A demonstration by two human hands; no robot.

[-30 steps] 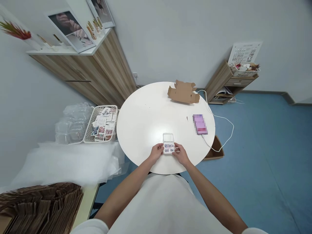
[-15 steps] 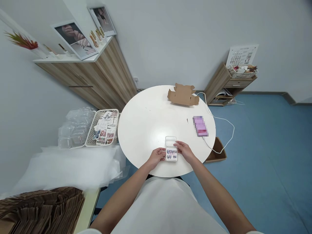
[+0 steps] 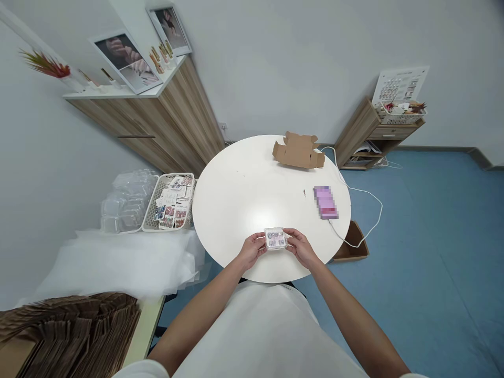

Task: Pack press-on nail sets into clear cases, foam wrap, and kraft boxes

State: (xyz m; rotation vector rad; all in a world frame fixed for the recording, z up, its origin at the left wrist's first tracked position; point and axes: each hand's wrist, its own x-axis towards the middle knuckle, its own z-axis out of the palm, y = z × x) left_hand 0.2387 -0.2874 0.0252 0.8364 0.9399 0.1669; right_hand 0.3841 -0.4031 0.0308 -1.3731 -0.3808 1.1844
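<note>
Between my hands is a small clear plastic case (image 3: 276, 239) with its lid down. Through the lid shows a card of press-on nails in purple and grey tones. My left hand (image 3: 253, 250) grips the left side of the case, thumb and fingers closed on its edge. On the opposite side, my right hand (image 3: 300, 248) pinches the right edge. The case is near the front rim of the round white table (image 3: 232, 194); whether it rests on the surface I cannot tell.
An unfolded cardboard box (image 3: 299, 151) lies at the table's back, with a phone (image 3: 326, 202) and white cable at right. Left of the table are a basket of nail cards (image 3: 169, 202), stacked clear cases (image 3: 129, 202) and white sheets (image 3: 118, 262). An open brown box (image 3: 352, 244) sits at lower right.
The lid of the case was raised and is now down over the nails. Both hands have stayed at its sides, and the case has moved slightly away from me.
</note>
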